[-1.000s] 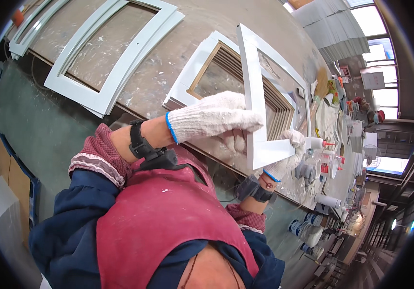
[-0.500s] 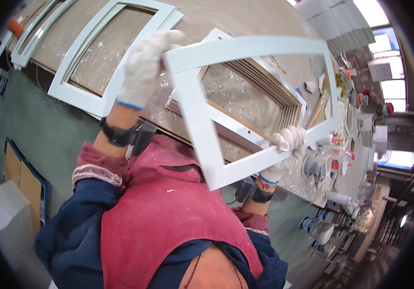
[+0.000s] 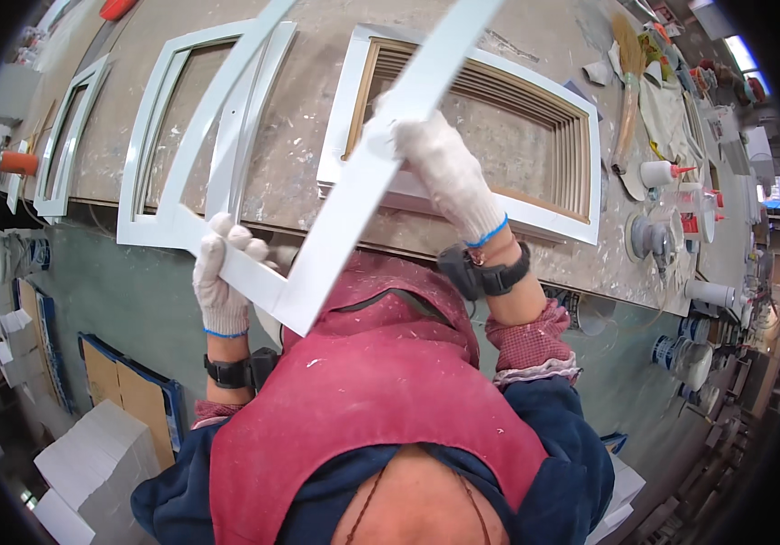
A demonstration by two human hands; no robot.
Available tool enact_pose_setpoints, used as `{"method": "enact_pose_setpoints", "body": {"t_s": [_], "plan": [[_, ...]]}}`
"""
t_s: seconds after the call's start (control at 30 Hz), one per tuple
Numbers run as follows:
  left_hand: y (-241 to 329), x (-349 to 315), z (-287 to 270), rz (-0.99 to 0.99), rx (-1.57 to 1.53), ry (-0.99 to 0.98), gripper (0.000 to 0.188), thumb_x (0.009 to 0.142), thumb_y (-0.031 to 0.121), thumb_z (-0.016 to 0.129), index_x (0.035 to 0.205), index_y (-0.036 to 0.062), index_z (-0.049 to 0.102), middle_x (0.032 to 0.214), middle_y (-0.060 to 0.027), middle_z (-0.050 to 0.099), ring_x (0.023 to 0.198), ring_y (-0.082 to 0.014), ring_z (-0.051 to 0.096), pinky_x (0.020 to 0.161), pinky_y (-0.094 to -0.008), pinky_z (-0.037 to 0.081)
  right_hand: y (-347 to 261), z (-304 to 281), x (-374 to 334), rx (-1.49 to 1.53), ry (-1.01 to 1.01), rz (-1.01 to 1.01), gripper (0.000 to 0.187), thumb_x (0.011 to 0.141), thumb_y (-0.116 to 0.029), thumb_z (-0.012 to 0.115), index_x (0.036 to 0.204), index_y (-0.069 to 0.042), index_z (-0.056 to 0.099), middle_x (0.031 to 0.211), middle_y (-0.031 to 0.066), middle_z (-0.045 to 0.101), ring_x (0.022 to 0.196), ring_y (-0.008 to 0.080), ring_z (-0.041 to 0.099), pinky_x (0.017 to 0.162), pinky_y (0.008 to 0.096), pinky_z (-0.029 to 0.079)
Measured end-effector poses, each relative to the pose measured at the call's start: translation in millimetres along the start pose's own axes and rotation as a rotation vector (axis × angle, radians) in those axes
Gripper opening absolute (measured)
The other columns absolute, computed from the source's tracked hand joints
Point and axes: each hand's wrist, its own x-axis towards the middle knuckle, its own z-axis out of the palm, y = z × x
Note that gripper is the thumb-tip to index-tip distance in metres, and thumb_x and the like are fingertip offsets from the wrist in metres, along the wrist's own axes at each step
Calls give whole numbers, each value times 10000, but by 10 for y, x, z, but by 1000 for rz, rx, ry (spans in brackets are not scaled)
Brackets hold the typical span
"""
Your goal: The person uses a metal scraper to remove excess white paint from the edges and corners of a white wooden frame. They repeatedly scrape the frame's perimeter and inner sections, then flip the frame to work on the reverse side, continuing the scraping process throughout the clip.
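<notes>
Both my hands wear white knit gloves and hold up a white arched frame (image 3: 340, 238) tilted above the table's front edge. My left hand (image 3: 225, 272) is closed around its short lower bar at the left. Higher up on the right, my right hand (image 3: 440, 168) grips the long straight bar, its fingertips partly hidden behind it. The top of the held frame runs out of view. Behind my right hand, a stack of white frames (image 3: 535, 216) with brown inner edges lies on the table. Another white frame (image 3: 145, 136) lies left of the held one, partly covered by it.
A narrower white frame (image 3: 56, 177) and an orange cylinder (image 3: 19, 163) are farther left on the table (image 3: 317, 41). At the right are a brush (image 3: 628, 54), a red-tipped bottle (image 3: 664, 173) and a white cylinder (image 3: 710, 293). Brown boards (image 3: 136, 400) stand at lower left.
The held frame has turned and swung left, uncovering the stack. My left hand has gone from its upper corner to the lower bar; my right hand now holds the long side. The view has shifted.
</notes>
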Motion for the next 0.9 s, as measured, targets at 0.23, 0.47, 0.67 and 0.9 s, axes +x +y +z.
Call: {"method": "enact_pose_setpoints", "body": {"t_s": [0.23,0.47,0.67,0.9], "plan": [[710,-256,-646,273,135,175,335,968,198,610,1277,83,549,1084,-111,625,969,-281,615,874,-524,530,142,-668,-664,-1398,96,-557,658,728,-363,760,1283,-81,547,1164,130,629,1065,295,599,897,436,459],[1054,-254,-1139,444,313,528,338,971,174,608,1256,7,536,1143,-161,623,1025,-295,625,931,-500,529,323,-725,-921,-1501,200,-517,664,664,-193,792,1282,-97,567,1230,107,590,1173,289,539,993,445,405],[1157,-89,-589,219,661,960,474,913,424,674,1120,3,605,1023,-171,663,882,-257,674,716,-399,601,422,-666,-1269,-1493,259,-517,627,658,-142,781,1255,-69,606,1203,112,581,1137,311,542,1018,474,398],[1595,-35,-828,-197,1378,1099,670,843,710,572,816,47,665,619,-67,606,476,-183,575,430,-332,483,234,-651,-1408,-1452,67,-330,588,600,-89,789,1160,-94,608,1034,91,615,969,291,595,869,417,438]]}}
